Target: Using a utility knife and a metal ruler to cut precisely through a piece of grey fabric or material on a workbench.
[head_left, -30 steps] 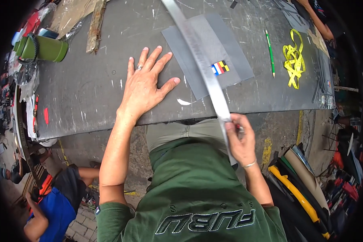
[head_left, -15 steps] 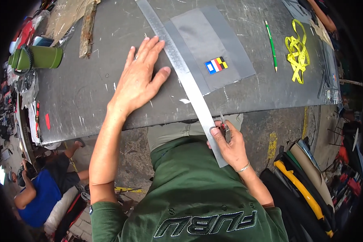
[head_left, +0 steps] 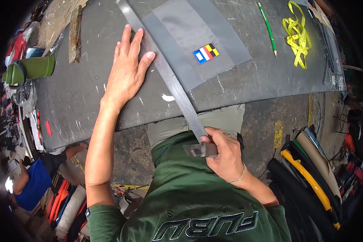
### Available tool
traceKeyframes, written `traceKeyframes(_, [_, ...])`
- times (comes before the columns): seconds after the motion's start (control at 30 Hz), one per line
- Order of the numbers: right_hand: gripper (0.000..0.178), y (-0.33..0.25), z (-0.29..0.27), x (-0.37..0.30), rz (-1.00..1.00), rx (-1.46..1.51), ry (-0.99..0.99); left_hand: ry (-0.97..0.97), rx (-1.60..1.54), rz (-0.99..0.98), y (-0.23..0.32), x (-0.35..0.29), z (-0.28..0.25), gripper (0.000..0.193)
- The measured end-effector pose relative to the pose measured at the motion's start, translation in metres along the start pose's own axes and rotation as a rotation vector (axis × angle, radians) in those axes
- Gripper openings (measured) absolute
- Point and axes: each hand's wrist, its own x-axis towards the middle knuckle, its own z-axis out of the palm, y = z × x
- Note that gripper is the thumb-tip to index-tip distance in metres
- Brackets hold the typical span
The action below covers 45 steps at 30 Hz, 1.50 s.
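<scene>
- As the metal ruler point(head_left: 167, 73) was slid leftward over the past second, it was taken from across the grey fabric panel point(head_left: 189, 32) to that panel's left edge.
- Half a second ago it was shown flatter; now only a narrower face was seen, so a tilt was suspected. Full contact with the surface point(head_left: 86, 94) could not be confirmed.
- Ruler's near end was pinched by the right hand point(head_left: 226, 155), thumb against fingers, beyond the surface's front edge.
- A blurred grey piece point(head_left: 192, 150) was seen beside that grip, kind not tellable; the knife held there half a second earlier could not be made out.
- Left hand point(head_left: 127, 72) was laid on the surface, grip loosely spread, nothing pinched. Index fingertip was brought up to the ruler's left edge; touching or just beside, not tellable.
- Panel was left flat on the surface, right of the ruler, its coloured patch point(head_left: 205, 53) fully uncovered.
- Meaning, as judged: ruler position against the panel edge was being adjusted, not yet settled.
- Green pencil point(head_left: 267, 30) and yellow tape measure point(head_left: 298, 42) were left untouched, right of the panel.
</scene>
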Motion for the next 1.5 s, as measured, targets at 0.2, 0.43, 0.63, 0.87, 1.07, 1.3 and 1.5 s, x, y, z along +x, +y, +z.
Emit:
traceKeyframes(0.2, [0.066, -0.010, -0.006, -0.001, -0.013, -0.158, -0.128, 0.000, 0.042, 0.012, -0.002, -0.001, 0.004, 0.066])
traceKeyframes(0.43, [0.026, -0.003, -0.005, 0.006, 0.078, 0.025, -0.010, 0.032, 0.060, 0.037, -0.001, 0.001, 0.005, 0.069])
traceKeyframes(0.63, [0.013, 0.012, -0.004, 0.004, 0.292, 0.171, -0.050, 0.047, 0.065, 0.029, 0.002, 0.001, 0.002, 0.079])
traceKeyframes(0.87, [0.019, 0.002, -0.012, 0.018, 0.569, 0.528, -0.155, 0.041, -0.004, 0.021, -0.002, 0.006, -0.002, 0.086])
traceKeyframes(1.07, [0.035, -0.001, -0.012, 0.031, 0.634, 0.690, -0.179, 0.044, 0.076, 0.032, -0.005, 0.008, 0.005, 0.089])
traceKeyframes(1.3, [0.037, 0.007, 0.002, 0.036, 0.634, 0.809, -0.028, 0.032, 0.070, 0.057, -0.007, 0.009, 0.006, 0.101])
traceKeyframes(1.5, [0.033, 0.007, 0.000, 0.037, 0.643, 0.757, -0.040, 0.049, 0.040, 0.047, -0.006, 0.009, 0.006, 0.112])
